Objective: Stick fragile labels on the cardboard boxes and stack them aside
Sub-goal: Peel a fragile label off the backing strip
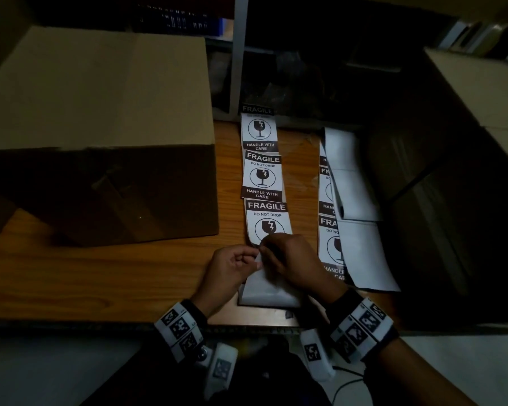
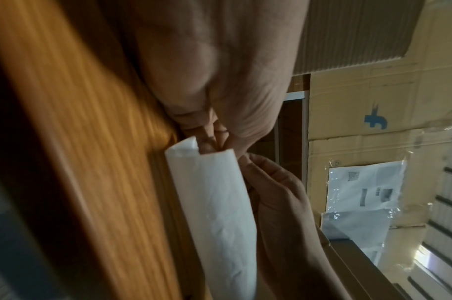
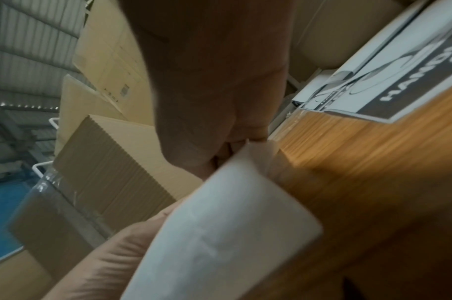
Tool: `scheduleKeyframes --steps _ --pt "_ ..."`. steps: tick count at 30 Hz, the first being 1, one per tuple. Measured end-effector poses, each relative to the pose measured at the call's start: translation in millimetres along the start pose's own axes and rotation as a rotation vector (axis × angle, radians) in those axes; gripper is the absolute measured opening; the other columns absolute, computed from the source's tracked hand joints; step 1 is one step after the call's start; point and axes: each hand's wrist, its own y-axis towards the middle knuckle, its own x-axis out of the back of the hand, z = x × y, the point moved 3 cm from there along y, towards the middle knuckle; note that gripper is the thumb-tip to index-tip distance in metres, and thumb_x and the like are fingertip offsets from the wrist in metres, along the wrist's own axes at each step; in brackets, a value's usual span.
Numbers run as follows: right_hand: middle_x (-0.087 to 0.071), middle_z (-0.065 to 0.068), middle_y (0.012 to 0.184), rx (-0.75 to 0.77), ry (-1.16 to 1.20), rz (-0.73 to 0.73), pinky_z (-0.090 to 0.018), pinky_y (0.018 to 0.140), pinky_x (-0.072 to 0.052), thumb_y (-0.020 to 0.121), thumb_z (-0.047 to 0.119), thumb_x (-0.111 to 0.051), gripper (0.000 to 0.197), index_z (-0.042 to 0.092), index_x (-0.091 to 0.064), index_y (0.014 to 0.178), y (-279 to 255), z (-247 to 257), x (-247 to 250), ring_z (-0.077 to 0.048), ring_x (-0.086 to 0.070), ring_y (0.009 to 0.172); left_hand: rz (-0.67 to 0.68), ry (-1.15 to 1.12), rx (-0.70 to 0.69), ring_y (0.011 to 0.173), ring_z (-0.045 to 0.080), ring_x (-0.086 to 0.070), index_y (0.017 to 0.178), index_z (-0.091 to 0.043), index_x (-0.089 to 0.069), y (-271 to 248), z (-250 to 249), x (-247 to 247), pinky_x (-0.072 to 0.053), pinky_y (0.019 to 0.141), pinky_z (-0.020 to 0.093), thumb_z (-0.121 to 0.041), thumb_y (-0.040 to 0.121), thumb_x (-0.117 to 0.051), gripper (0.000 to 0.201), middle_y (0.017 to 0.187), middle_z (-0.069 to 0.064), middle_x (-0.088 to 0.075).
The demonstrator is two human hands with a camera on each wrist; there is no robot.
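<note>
A wooden table carries a large closed cardboard box at its left and another cardboard box at the far right. Between them lie two strips: the label strip running away from the person, and a second strip partly turned white side up. At the label strip's near end, the left hand and right hand both pinch the white backing paper with curled fingers.

Dim head view, blurred wrist views
</note>
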Motion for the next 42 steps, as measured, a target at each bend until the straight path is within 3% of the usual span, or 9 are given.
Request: scheduleKeyframes --steps 6,11,18,23,27,31,34,38,42 --pt "-0.070 0.000 0.084 -0.178 0.139 -0.071 -0.037 0.073 -0.050 0.098 0.021 -0.055 0.017 0.012 -0.067 0.092 0 -13 3 -0.015 -0.064 0.077 -0.019 -0.024 0.027 0.073 0.005 -0.063 0.097 -0.022 -0.068 -2 3 2 -0.052 0.066 0.019 0.003 0.082 -0.071 0.029 0.084 0.003 -0.063" --pt "-0.075 0.004 0.086 -0.134 0.208 -0.033 -0.030 0.077 -0.054 0.091 0.020 -0.066 0.010 0.017 -0.075 0.091 -3 -10 7 -0.008 -0.068 0.079 -0.022 -0.047 0.035 0.070 0.006 -0.065 0.097 -0.018 -0.068 -1 1 1 -0.050 0.059 0.018 0.003 0.083 -0.070 0.026 0.078 -0.002 -0.066" --pt "-0.067 -0.001 0.074 0.092 -0.090 -0.009 -0.035 0.059 -0.050 0.087 0.037 -0.049 0.031 0.016 -0.071 0.078 0 1 5 -0.019 -0.062 0.065 -0.001 -0.002 -0.020 0.065 0.001 -0.064 0.095 -0.015 -0.070 -4 -2 -2 -0.048 0.057 0.015 0.006 0.086 -0.065 0.023 0.070 -0.009 -0.069" --pt "-0.064 -0.001 0.071 0.121 -0.160 -0.012 -0.033 0.052 -0.047 0.082 0.041 -0.045 0.035 0.017 -0.067 0.074 2 5 5 -0.022 -0.060 0.061 -0.026 0.003 -0.015 0.071 0.007 -0.066 0.097 -0.015 -0.071 -3 3 -2 -0.050 0.061 0.017 0.008 0.085 -0.065 0.026 0.078 0.000 -0.071" --pt "-0.063 0.001 0.068 0.064 -0.015 -0.022 -0.034 0.055 -0.047 0.080 0.042 -0.048 0.034 0.015 -0.066 0.071 3 3 6 -0.017 -0.058 0.060 -0.020 -0.003 -0.032 0.077 0.012 -0.068 0.098 -0.014 -0.072 -2 1 -1 -0.054 0.067 0.022 0.009 0.085 -0.064 0.027 0.089 0.011 -0.072" --pt "-0.071 0.001 0.072 -0.026 0.178 -0.034 -0.032 0.064 -0.050 0.082 0.026 -0.061 0.019 0.012 -0.073 0.078 5 -7 4 -0.014 -0.065 0.065 -0.019 0.008 -0.026 0.079 0.014 -0.066 0.103 -0.008 -0.072 0 6 2 -0.054 0.070 0.023 0.008 0.083 -0.067 0.026 0.093 0.020 -0.070" --pt "-0.073 -0.001 0.072 -0.122 0.304 -0.035 -0.027 0.063 -0.052 0.084 0.013 -0.067 0.010 0.010 -0.074 0.079 4 -11 -1 -0.013 -0.068 0.065 -0.015 -0.005 -0.011 0.078 0.012 -0.065 0.103 -0.007 -0.072 1 9 3 -0.052 0.068 0.020 0.006 0.083 -0.069 0.024 0.089 0.013 -0.070" --pt "-0.072 -0.002 0.067 -0.225 0.456 -0.022 -0.027 0.054 -0.054 0.088 0.006 -0.067 0.014 0.009 -0.073 0.076 2 -15 -4 -0.013 -0.066 0.057 -0.015 -0.013 0.001 0.077 0.007 -0.065 0.096 -0.018 -0.073 2 9 3 -0.049 0.067 0.017 0.002 0.082 -0.072 0.024 0.080 -0.003 -0.071" --pt "-0.066 -0.003 0.061 -0.322 0.595 -0.024 -0.027 0.053 -0.047 0.091 0.003 -0.062 0.020 0.008 -0.071 0.074 1 -15 -8 -0.013 -0.060 0.053 -0.029 -0.030 0.021 0.083 0.017 -0.068 0.097 -0.017 -0.074 4 11 5 -0.053 0.072 0.025 0.001 0.081 -0.073 0.024 0.089 0.006 -0.073"
